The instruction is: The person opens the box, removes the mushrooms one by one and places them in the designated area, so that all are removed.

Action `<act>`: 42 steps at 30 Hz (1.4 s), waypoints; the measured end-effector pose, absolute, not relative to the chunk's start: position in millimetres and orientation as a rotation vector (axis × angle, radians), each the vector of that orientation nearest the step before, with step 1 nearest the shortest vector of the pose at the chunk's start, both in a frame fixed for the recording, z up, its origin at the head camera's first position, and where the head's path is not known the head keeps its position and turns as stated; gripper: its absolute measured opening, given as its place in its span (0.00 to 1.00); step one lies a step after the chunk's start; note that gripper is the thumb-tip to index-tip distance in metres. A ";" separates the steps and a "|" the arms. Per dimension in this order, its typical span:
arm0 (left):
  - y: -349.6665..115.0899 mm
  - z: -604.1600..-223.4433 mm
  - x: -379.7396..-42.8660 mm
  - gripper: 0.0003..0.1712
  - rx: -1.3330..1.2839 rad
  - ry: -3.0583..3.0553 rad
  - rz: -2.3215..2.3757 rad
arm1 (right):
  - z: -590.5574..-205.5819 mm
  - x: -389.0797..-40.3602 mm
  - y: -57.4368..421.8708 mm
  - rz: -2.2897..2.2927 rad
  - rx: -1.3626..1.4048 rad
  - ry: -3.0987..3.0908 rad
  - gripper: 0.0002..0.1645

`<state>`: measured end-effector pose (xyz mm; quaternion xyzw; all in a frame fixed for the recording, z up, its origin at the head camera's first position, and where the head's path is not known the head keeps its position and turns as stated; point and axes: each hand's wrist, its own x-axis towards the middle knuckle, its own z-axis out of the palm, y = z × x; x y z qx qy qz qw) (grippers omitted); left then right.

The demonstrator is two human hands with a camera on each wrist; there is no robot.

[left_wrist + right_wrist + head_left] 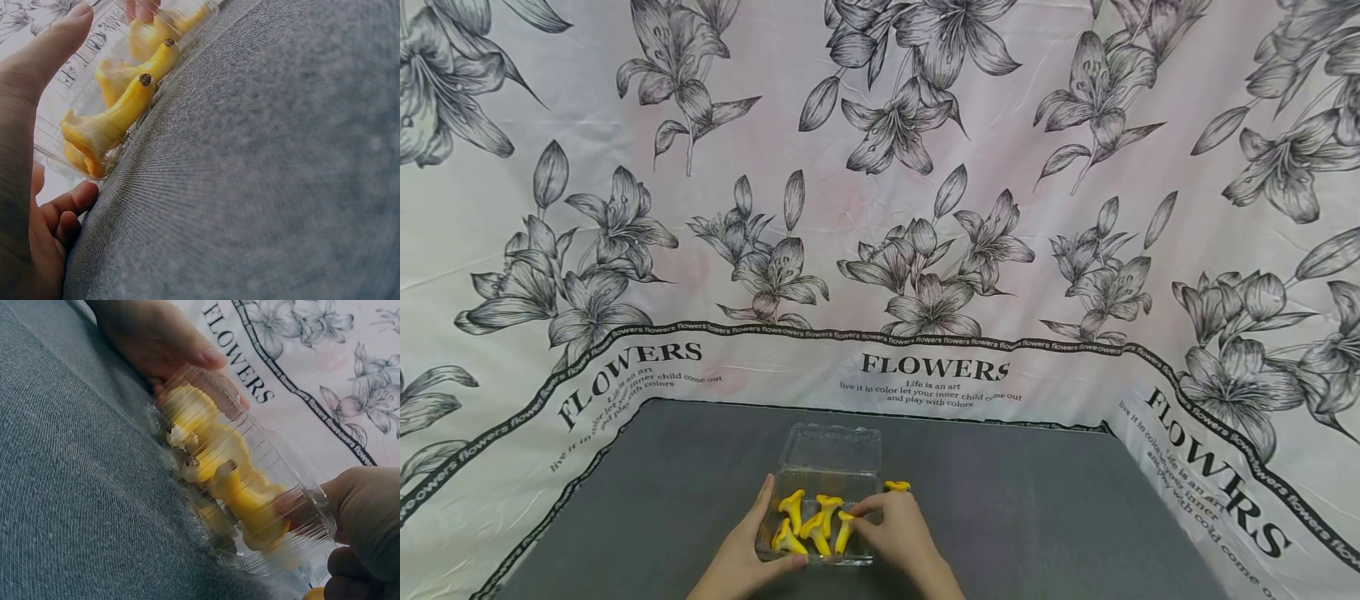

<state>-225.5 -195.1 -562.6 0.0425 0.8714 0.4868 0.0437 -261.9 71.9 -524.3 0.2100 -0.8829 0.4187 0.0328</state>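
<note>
A clear plastic clamshell box (pixel 827 481) stands with its lid raised at the back. Several yellow chanterelle mushrooms (pixel 815 527) lie inside it, some with dark stem ends, as the left wrist view shows. My left hand (pixel 747 542) grips the box at its left side, thumb at the front edge and fingers along the side. Over the right part of the box, my right hand (pixel 898 529) pinches a yellow mushroom (pixel 844 532) near its cap, still within the walls. Through the ribbed wall in the right wrist view, fingertips (pixel 294 507) touch that mushroom (pixel 259 519).
One more yellow mushroom (pixel 897 485) lies outside the box, just behind my right hand and partly hidden by it. Grey cloth (pixel 1037 500) covers the table. A white curtain with printed flowers (pixel 925 250) encloses the back and both sides.
</note>
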 end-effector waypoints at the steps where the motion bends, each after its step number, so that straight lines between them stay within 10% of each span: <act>1: -194.7 -562.7 -225.5 0.71 0.128 2.662 1.490 | -525.5 -262.8 72.2 1.295 0.643 -2.706 0.03; 42: -194.8 -563.8 -226.3 0.71 0.168 2.663 1.515 | -508.2 -283.8 127.0 1.711 0.216 -2.396 0.06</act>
